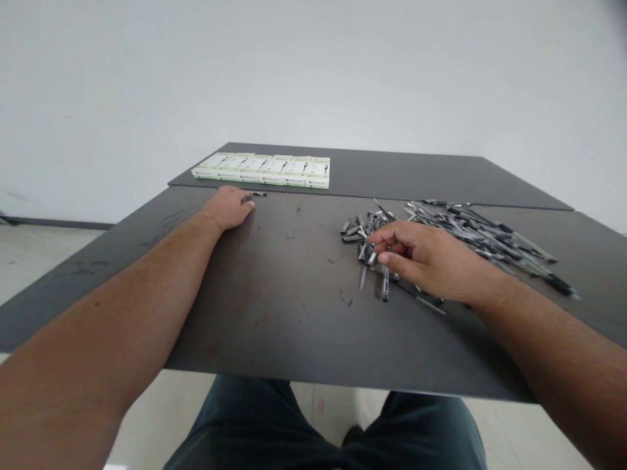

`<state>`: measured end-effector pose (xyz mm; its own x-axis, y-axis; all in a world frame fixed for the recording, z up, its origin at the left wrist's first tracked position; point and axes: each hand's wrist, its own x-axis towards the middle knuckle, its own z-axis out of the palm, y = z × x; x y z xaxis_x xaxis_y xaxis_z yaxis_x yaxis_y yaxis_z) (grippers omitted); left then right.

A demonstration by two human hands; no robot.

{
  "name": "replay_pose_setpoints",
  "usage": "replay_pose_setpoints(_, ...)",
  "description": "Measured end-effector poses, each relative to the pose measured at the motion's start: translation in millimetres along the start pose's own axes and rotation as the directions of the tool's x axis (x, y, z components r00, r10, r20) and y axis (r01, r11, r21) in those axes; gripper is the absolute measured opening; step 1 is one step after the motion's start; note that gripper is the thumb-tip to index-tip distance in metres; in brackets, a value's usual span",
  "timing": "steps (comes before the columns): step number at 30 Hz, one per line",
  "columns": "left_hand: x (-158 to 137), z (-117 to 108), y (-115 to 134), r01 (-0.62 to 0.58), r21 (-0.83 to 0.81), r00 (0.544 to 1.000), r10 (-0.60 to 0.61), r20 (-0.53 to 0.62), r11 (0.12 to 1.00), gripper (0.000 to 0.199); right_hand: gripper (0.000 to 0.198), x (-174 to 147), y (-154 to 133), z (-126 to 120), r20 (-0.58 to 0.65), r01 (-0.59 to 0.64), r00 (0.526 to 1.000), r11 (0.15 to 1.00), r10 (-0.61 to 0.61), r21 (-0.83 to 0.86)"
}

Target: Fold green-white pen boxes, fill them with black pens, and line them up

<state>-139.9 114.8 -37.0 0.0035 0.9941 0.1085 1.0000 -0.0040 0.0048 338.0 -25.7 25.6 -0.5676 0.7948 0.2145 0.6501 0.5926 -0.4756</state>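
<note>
Over toward the far left side of the dark table, my left hand (228,207) rests low with its fingers curled. A short dark and silver pen piece (259,194) sticks out beyond the fingertips; the rest is hidden by the hand. On the right, my right hand (421,258) hovers over a heap of small pen caps (351,230), its thumb apart from the curled fingers. Nothing clearly sits between them. Clear pen barrels (385,284) and a thin dark refill (431,304) lie under and beside this hand.
Behind the right hand spreads a pile of clear and black pens (494,238). A row of several white and green boxes (274,171) stands along the back left. The dark table (294,320) has a seam across it, and its front edge is above my knees.
</note>
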Motion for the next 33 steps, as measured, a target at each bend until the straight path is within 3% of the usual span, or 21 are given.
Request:
replay_pose_setpoints(7, 1.8, 1.0, 0.0, -0.020, -0.005, 1.000, 0.020, 0.006, 1.000, 0.069, 0.032, -0.1, 0.5, -0.7, 0.014, 0.020, 1.000, 1.000, -0.019, -0.010)
replay_pose_setpoints(13, -0.5, 0.1, 1.9, 0.032, -0.021, 0.999, -0.033, -0.039, 0.999, 0.074, 0.033, -0.8, 0.4, -0.2, 0.021, 0.006, 1.000, 1.000, -0.006, 0.001)
replay_pose_setpoints(20, -9.4, -15.0, 23.1, 0.034, -0.026, 0.999, -0.035, -0.023, 0.999, 0.071, 0.032, -0.9, 4.7, 2.0, -0.005, 0.005, 1.000, 1.000, -0.005, 0.007)
replay_pose_setpoints(24, -21.1, -35.1, 52.8, -0.053, -0.050, 0.998, 0.050, -0.047, 0.997, 0.065, 0.032, 2.5, 11.9, -3.4, -0.027, -0.056, 0.998, 0.998, 0.056, -0.020)
replay_pose_setpoints(28, -44.5, -53.0, 90.6, -0.185, -0.106, 0.980, 0.175, -0.095, 0.977, 0.057, 0.033, 7.1, 21.6, -13.6, -0.130, -0.148, 0.982, 0.984, 0.134, -0.100)
replay_pose_setpoints(33, -81.1, -64.0, 129.2, -0.416, -0.187, 0.909, 0.410, -0.071, 0.890, 0.057, 0.030, 11.7, 31.4, -22.9, -0.219, -0.275, 0.947, 0.944, 0.234, -0.181)
